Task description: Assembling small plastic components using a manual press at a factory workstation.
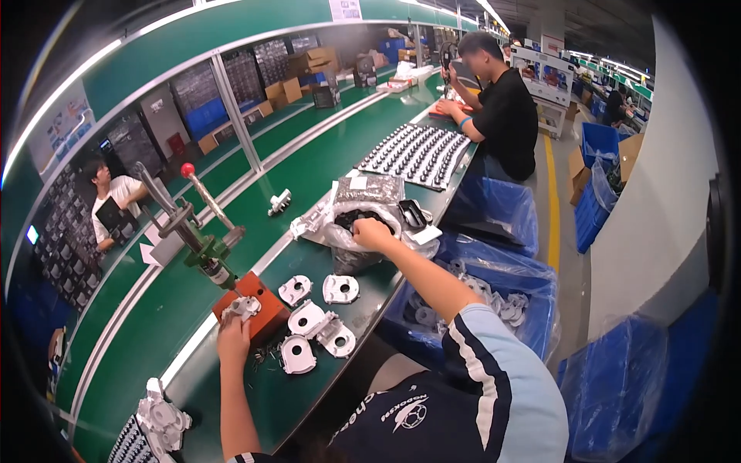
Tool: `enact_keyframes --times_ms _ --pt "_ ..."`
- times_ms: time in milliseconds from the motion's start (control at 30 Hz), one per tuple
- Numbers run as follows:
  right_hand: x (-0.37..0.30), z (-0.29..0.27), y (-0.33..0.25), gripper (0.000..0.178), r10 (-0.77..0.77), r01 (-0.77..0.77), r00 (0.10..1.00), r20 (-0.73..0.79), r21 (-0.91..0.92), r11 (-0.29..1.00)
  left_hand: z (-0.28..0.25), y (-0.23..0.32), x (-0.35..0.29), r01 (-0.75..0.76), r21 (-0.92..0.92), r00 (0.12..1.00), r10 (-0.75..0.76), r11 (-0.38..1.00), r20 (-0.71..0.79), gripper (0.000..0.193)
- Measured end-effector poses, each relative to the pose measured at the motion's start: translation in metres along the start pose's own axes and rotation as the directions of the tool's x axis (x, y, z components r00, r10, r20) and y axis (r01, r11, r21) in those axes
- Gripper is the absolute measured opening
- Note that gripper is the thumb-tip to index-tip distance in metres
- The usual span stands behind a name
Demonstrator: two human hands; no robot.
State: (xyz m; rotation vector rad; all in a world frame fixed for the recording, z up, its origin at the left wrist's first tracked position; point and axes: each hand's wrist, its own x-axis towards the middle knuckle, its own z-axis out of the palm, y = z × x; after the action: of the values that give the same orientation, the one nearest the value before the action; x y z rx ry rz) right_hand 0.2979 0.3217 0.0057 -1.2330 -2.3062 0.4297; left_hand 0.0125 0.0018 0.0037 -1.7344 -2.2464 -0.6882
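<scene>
My left hand [234,333] holds a white plastic housing part [244,307] on the orange block [266,305]. Directly above that part stands the tip of a green hand press [208,258], whose lever ends in a red ball. My right hand [372,234] dips with curled fingers into an open clear plastic bag [386,217] of small dark pieces. Its fingertips are hidden among them, so whatever they grip does not show. Several round white housings [341,288] with centre holes lie on the green bench between my hands.
Blue bins [540,289] lined with plastic stand right of the bench, one with white housings. A sheet of dark parts in rows [417,154] lies farther along, near a seated co-worker [505,108]. More white parts [162,420] are stacked at the near left.
</scene>
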Motion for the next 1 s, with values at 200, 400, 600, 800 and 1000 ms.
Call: enact_keyframes --times_ms 200,400,600,800,1000 --pt "0.006 0.001 0.009 0.015 -0.023 0.059 0.971 -0.239 0.143 0.988 0.004 0.008 -0.011 0.004 0.059 1.000 -0.006 0.998 0.026 0.071" --pt "-0.003 -0.018 -0.054 0.032 -0.152 0.243 0.965 -0.214 0.511 0.824 0.008 0.011 -0.018 0.101 0.016 0.995 -0.101 0.995 -0.006 0.076" --pt "-0.023 0.030 -0.135 0.021 -0.399 0.311 0.916 -0.035 0.691 0.653 0.016 0.004 -0.017 0.052 -0.034 0.995 -0.055 0.998 -0.082 0.065" --pt "-0.041 0.104 -0.214 0.011 -0.626 0.589 0.753 -0.203 0.632 0.504 0.010 0.001 -0.021 0.029 -0.080 0.986 -0.041 0.996 -0.160 0.061" --pt "-0.034 0.133 -0.213 0.007 -0.721 0.720 0.659 -0.214 0.455 0.524 0.012 -0.003 -0.012 0.033 -0.088 0.979 -0.050 0.996 -0.199 0.064"
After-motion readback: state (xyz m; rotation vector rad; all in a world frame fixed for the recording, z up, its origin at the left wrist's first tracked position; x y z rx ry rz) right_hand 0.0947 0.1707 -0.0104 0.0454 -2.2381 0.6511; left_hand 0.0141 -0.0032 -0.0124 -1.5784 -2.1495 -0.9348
